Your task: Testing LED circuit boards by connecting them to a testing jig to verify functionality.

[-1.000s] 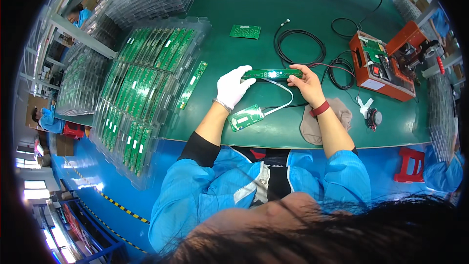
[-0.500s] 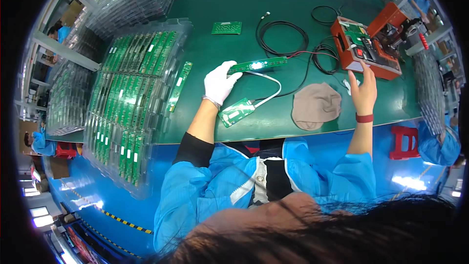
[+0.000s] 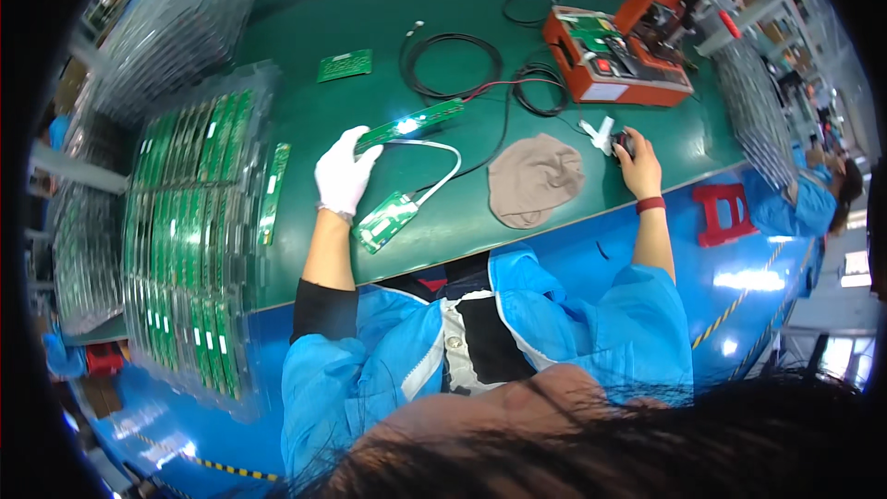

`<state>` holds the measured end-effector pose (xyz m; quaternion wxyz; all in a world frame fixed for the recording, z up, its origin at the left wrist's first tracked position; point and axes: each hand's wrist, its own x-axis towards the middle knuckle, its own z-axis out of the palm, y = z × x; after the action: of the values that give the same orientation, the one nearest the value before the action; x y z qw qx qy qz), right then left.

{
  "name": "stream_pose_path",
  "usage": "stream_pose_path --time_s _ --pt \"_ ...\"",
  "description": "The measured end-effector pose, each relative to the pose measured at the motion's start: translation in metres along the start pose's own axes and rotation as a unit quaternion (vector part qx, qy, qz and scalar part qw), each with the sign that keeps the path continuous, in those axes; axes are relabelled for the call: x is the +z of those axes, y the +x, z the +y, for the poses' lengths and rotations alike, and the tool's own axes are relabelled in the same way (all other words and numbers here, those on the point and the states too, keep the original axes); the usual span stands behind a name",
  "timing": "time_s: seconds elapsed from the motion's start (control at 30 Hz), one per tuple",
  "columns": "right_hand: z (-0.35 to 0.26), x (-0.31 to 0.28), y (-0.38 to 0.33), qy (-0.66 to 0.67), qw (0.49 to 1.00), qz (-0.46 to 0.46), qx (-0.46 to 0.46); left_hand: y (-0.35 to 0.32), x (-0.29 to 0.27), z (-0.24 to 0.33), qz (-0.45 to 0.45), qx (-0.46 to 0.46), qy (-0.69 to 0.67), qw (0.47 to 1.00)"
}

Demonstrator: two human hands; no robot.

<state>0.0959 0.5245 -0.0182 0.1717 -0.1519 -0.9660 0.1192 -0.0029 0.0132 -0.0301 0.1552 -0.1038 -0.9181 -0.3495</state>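
Strip board held aslant by the left hand

Head view: the strip board is above the table, its long axis running from the person's near left toward the far right. Its far end points toward the orange machine; its near end is clamped in the white-gloved left hand. Lights glow near its middle. A white lead curves below it to a second board near the table edge.

The right hand is bare, thumb and fingers about a dark piece beside white tape; whether they are clamped cannot be told.

The green table bears a brown cloth, coiled black cable and a small board. At left, a loose strip lies beside a clear tray of boards; stacked trays rise beyond.

Below, the floor is blue. A red stool stands at right, near a co-worker in blue.
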Motion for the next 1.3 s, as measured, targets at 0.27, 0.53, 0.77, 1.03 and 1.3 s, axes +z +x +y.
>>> stream_pose_path --time_s 0.27,0.53,0.77,1.03,1.3 --pt "-0.004 -0.007 -0.004 0.064 0.997 0.019 0.030 0.003 -0.003 0.009 -0.025 -0.045 -0.018 0.999" --pt "-0.012 -0.002 0.003 -0.001 1.000 0.003 0.003 0.002 -0.005 0.007 -0.023 -0.040 -0.008 0.999" --pt "-0.033 -0.003 0.010 -0.083 0.987 0.105 -0.088 -0.002 -0.002 -0.006 0.004 0.001 0.017 1.000" --pt "-0.081 0.025 0.080 -0.001 0.957 0.229 -0.179 0.001 -0.006 0.011 -0.010 -0.013 0.028 0.999" --pt "-0.086 0.048 0.091 0.005 0.947 0.257 -0.193 0.001 -0.002 0.008 -0.023 -0.042 -0.022 0.999"
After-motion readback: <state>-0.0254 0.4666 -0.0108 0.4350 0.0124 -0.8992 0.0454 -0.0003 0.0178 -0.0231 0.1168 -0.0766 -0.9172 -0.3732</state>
